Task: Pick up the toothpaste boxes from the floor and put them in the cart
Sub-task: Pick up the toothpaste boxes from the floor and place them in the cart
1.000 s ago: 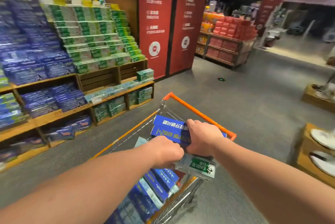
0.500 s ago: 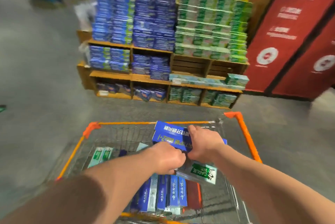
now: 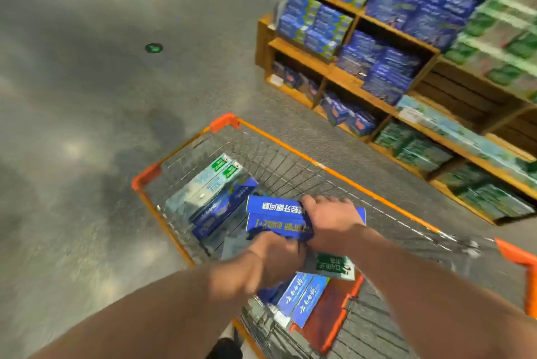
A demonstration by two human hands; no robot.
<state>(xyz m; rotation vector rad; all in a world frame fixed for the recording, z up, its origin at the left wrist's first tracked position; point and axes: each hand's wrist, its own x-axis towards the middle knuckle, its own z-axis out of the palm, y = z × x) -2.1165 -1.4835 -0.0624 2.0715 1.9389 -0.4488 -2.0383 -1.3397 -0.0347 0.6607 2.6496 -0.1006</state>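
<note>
Both my hands hold a stack of toothpaste boxes over the wire cart (image 3: 343,175) with its orange rim. My right hand (image 3: 331,219) grips the blue boxes (image 3: 276,217) on top from the right. My left hand (image 3: 273,259) clasps the stack's near side from the left. A white and green box (image 3: 334,265) pokes out under the stack, below my right wrist. Inside the cart lie more boxes: pale green and blue ones (image 3: 209,187) at the far left, and blue ones (image 3: 302,297) on the orange child seat near me.
A wooden display shelf (image 3: 343,73) full of blue and green toothpaste boxes stands to the right of the cart. Grey floor (image 3: 87,126) spreads to the left, with a small green marker (image 3: 153,47) on it.
The view has swung left: the shelf went from ahead to the right, and the cart now points up-left. Both hands keep the same hold on the stack.
</note>
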